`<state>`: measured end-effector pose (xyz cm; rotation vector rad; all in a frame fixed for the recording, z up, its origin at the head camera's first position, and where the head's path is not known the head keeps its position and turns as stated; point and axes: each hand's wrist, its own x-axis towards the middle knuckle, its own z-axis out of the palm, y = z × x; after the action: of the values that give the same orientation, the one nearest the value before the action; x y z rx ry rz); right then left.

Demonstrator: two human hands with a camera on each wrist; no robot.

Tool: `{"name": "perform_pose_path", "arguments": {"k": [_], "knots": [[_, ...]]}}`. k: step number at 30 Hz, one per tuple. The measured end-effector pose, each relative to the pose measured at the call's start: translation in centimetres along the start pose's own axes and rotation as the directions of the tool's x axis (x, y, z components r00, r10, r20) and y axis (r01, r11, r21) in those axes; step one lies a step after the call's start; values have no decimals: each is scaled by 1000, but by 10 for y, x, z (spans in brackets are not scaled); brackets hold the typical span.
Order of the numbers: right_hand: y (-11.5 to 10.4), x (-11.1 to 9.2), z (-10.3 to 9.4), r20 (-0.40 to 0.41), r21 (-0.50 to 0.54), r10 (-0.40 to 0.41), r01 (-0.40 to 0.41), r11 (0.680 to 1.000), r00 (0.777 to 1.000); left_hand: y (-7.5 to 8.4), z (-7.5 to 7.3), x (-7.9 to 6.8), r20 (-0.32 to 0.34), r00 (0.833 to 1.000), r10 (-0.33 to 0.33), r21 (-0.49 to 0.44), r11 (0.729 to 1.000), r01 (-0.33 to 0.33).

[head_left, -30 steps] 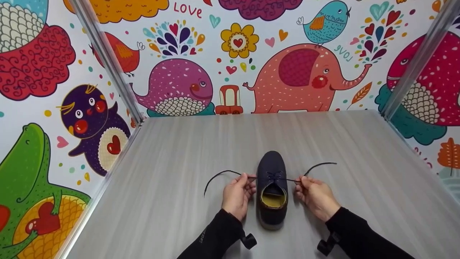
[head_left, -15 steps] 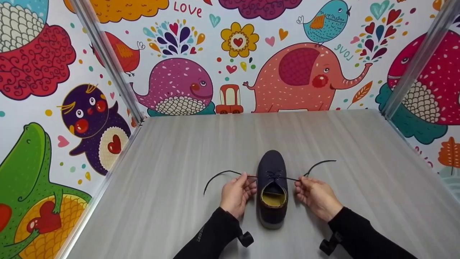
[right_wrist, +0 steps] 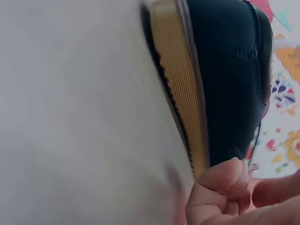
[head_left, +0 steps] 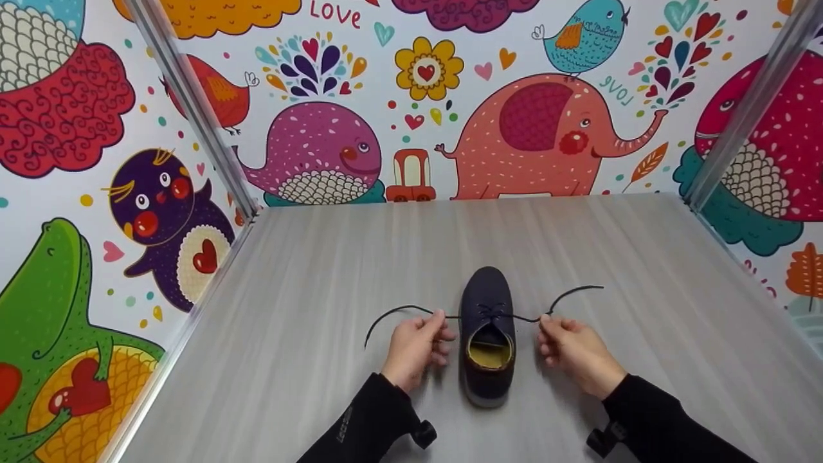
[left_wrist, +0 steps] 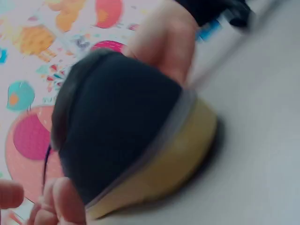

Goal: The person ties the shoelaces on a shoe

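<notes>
A dark navy lace-up shoe (head_left: 487,296) stands upright, toe pointing away, with a yellowish insole showing. Its black shoelace (head_left: 398,308) runs out to both sides from the crossed top eyelets. On the left, my left hand (head_left: 415,347) pinches one lace between thumb and index finger, close beside the shoe. My right hand (head_left: 578,350) holds the other lace at its fingertips, a little farther out. That stretch of lace sags slightly. Both free lace ends curve outward past the hands. In the right wrist view, the shoe's tan ridged sole (right_wrist: 180,89) shows beside the fingers (right_wrist: 222,173).
The shoe stands on a grey wood-grain table (head_left: 308,257). Walls with colourful cartoon animals (head_left: 527,141) enclose the back and sides, joined by metal corner posts (head_left: 193,109). Black straps (head_left: 421,434) hang at both wrists.
Both hands have drawn slightly outward, away from the shoe. The right stretch of lace, straight before, now sags. The left fingers have spread a little. The shoe stays in place.
</notes>
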<state>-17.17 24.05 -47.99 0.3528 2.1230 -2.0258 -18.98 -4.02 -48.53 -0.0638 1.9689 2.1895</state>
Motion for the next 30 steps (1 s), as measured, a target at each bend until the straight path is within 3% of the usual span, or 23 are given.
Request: {"name": "perform_pose_path", "arguments": {"k": [1, 2, 3, 5, 7, 9, 11, 12, 14, 15, 17, 21, 26, 30], "knots": [[-2, -2, 0, -22, -74, -51, 50, 996, 998, 3, -2, 0, -20, 997, 70, 99, 993, -68], [-4, -3, -1, -34, -157, -108, 101, 982, 994, 5, -4, 1, -32, 987, 155, 210, 967, -145], [-7, -4, -2, -38, -245, -172, 158, 957, 984, 8, -6, 1, -35, 969, 245, 320, 921, -221], [-11, -4, -4, -31, -409, -305, 266, 873, 952, 12, -11, 3, -7, 912, 410, 520, 781, -347], [-15, -3, -7, 9, -532, -405, 347, 772, 914, 16, -15, 6, 64, 854, 516, 659, 621, -424], [-18, -2, -9, 57, -613, -467, 400, 682, 882, 18, -18, 9, 156, 812, 562, 744, 474, -471], [-19, 0, -10, 96, -660, -505, 435, 613, 858, 18, -21, 12, 238, 782, 576, 796, 346, -497], [-18, 1, -11, 118, -674, -517, 451, 585, 848, 17, -22, 14, 271, 772, 575, 810, 297, -506], [-16, 3, -11, 153, -692, -529, 472, 546, 835, 14, -23, 18, 315, 758, 570, 828, 226, -514], [-14, 4, -10, 167, -695, -531, 481, 534, 831, 12, -24, 20, 331, 752, 570, 832, 199, -517], [-10, 6, -10, 186, -701, -533, 492, 517, 825, 10, -24, 23, 349, 748, 565, 835, 175, -522], [-5, 10, -11, 198, -707, -538, 500, 501, 819, 9, -21, 26, 364, 757, 543, 834, 172, -525], [0, 14, -10, 194, -745, -576, 501, 440, 794, 10, -17, 26, 365, 775, 516, 842, 171, -511], [0, 16, -9, 155, -784, -619, 477, 397, 770, 9, -14, 25, 365, 767, 529, 848, 152, -508]]}}
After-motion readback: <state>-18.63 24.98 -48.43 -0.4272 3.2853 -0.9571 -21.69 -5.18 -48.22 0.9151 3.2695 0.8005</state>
